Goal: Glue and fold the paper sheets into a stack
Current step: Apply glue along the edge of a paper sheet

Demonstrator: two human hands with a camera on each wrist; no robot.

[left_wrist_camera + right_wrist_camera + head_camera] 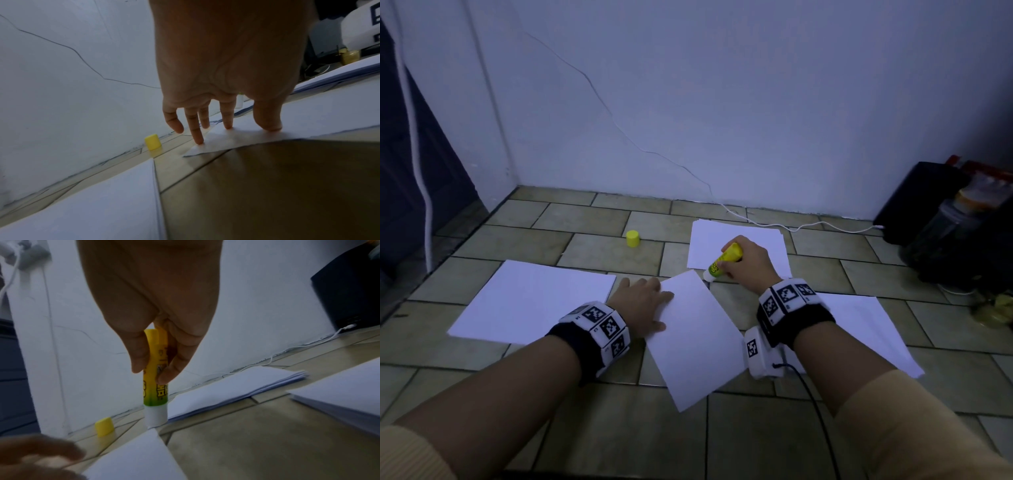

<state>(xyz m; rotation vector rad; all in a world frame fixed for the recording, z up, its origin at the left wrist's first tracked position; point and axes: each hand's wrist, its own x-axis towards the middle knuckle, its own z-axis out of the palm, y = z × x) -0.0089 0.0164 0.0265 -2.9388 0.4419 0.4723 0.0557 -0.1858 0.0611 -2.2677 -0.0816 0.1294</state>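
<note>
Gluing under way, far from finished. Right hand (748,263) wrapped around an uncapped yellow glue stick (726,261), white tip set down at the far corner of a small white sheet (695,339) lying askew on the tiled floor (585,253). Left hand (642,303) spread flat, fingertips (199,141) pressing that sheet's left edge to keep it from sliding. No glue visible on the paper; impossible to tell how much has gone on. Yellow cap (632,238) standing apart, toward the wall. Around the work: a larger paper pile (534,301) to the left, a paper stack (736,236) behind the right hand, more sheets (869,329) under the right wrist. Probably left: spreading glue, folding, then adding to a stack, and the same again for the remaining paper.
</note>
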